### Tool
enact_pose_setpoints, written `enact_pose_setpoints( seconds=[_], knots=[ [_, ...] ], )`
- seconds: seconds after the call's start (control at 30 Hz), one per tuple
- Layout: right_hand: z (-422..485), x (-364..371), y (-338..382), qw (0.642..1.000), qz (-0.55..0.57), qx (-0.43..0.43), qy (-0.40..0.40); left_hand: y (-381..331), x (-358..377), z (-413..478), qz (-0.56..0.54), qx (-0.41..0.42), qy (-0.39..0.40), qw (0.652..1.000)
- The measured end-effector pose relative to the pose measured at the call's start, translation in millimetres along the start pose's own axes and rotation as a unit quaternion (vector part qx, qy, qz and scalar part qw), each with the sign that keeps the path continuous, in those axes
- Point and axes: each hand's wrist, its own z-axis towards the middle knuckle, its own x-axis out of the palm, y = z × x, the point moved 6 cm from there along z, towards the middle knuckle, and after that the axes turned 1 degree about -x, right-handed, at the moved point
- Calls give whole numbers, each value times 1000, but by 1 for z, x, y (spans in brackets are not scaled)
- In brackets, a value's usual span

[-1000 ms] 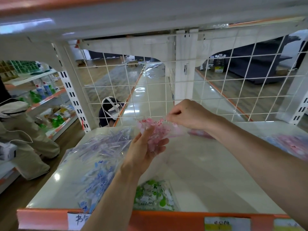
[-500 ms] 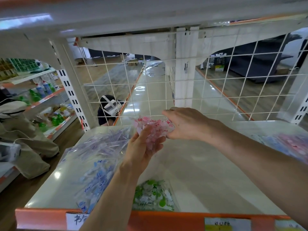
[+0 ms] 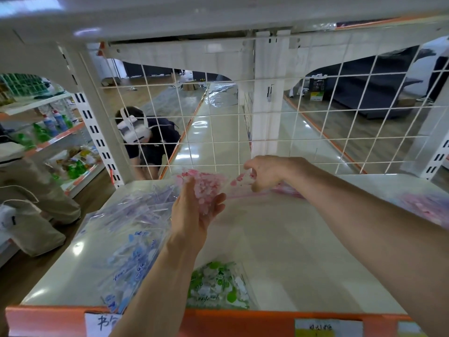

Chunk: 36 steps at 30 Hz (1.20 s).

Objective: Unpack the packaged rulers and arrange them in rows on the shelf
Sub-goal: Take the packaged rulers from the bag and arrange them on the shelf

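Packet rests in left hand, right fingers pinching it.

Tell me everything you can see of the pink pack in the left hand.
The pink pack is crinkled clear film around pale pink and white printed pieces; the print is too blurred to read. It is held above the back of the shelf, not resting on it. The left hand grips it from below. The right hand pinches its stretched-out right end.
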Motion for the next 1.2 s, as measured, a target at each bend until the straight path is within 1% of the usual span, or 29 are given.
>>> enact_pose_setpoints(
  seconds=[0.13,0.2,0.23,0.27,0.3,0.33,0.37,0.4,0.43,0.47,0.53,0.67,0.7,0.77,0.83,0.97,1.1,1.17,1.2],
  knots=[
    [7,12,5,1000,-5,-3,11,1,3,-1,1,-9,22,1000],
    [5,10,2,1000,15,-2,-6,1,6,-2,-4,-17,42,999],
    [2,6,-1,998,44,-1,-33,1,8,-3,-9,-22,49,998],
    [-1,-1,-4,993,94,-4,-69,1,9,-4,-16,-29,54,998],
    [-6,-7,-7,981,164,-12,-107,2,11,-5,-26,-35,58,997],
    [-11,-12,-6,958,251,-26,-133,1,12,-6,-37,-38,62,997],
    [-19,-15,-3,930,337,-42,-142,1,14,-7,-47,-41,65,996],
    [-26,-16,2,906,396,-53,-138,2,15,-7,-56,-44,67,995],
    [-32,-17,8,895,422,-64,-131,1,15,-8,-63,-46,67,995],
    [-36,-17,12,894,423,-73,-125,2,15,-8,-70,-46,67,994],
    [-40,-16,19,905,403,-82,-111,2,14,-8,-86,-46,69,993],
    [-44,-15,13,911,394,-55,-109,1,12,-6,-108,-45,63,991],
    [-45,-14,12,910,398,-52,-102,1,11,-6,-108,-46,63,991],
    [-47,-12,11,897,428,-56,-95,1,12,-5,-111,-52,69,990],
    [-49,-15,8,869,476,-52,-122,2,12,-4,-116,-62,76,988],
    [-50,-22,-7,793,575,-30,-200,4,12,-3,-123,-65,81,987],
    [-55,-23,-13,749,615,-35,-246,4,11,-1,-130,-64,81,986],
    [-60,-27,-17,712,634,-38,-299,4,10,-3,-122,-63,74,988],
    [-66,-32,-19,705,615,-39,-351,4,9,-3,-115,-62,67,989]
  ],
)
